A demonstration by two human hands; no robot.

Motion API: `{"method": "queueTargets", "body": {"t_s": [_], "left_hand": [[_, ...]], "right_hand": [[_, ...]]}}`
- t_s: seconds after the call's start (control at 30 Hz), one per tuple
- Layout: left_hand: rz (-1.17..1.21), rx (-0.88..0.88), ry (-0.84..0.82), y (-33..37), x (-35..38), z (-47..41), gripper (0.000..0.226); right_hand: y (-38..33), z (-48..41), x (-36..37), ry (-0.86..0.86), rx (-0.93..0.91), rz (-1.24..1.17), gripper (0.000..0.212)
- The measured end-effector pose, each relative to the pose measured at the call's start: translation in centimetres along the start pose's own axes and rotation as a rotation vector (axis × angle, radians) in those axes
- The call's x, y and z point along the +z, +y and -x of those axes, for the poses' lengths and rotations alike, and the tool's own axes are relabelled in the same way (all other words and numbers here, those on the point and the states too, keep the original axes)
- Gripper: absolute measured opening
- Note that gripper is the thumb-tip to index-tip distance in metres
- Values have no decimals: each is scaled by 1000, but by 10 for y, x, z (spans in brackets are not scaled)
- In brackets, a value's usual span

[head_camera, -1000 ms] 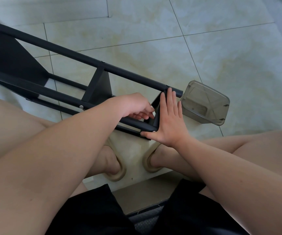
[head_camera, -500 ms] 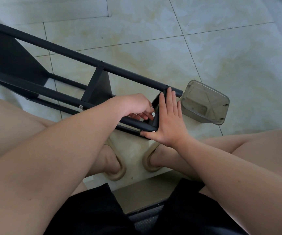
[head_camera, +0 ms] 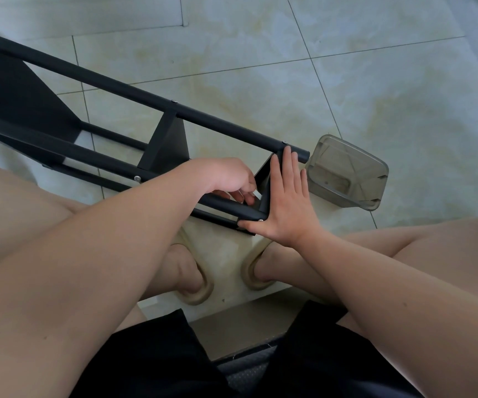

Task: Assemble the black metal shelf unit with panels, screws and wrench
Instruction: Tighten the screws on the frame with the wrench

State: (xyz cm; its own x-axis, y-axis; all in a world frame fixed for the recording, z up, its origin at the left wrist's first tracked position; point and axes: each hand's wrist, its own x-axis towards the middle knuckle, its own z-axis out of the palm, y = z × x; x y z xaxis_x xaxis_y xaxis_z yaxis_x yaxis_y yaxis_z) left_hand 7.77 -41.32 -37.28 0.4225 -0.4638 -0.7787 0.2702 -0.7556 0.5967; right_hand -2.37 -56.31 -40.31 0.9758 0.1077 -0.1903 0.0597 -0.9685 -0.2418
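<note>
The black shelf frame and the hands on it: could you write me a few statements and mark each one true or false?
1. The shelf frame lies on its side on the tiled floor. True.
2. The right hand is clenched round a pole. False: its fingers are straight and flat against the end panel.
3. The left hand reaches into the frame beside that panel, fingers curled. True.
4. The clear plastic container sits on top of the frame. False: it is on the floor, beside the frame's near end.
5. The person is barefoot. False: they wear beige slippers.
</note>
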Motion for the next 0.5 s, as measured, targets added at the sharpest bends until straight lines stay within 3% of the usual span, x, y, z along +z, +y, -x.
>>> {"method": "queueTargets", "body": {"t_s": [0.5], "left_hand": [[-422,92,-45,-2,-1,1,13]], "right_hand": [[0,1,-1,3,1,0,139]]}}
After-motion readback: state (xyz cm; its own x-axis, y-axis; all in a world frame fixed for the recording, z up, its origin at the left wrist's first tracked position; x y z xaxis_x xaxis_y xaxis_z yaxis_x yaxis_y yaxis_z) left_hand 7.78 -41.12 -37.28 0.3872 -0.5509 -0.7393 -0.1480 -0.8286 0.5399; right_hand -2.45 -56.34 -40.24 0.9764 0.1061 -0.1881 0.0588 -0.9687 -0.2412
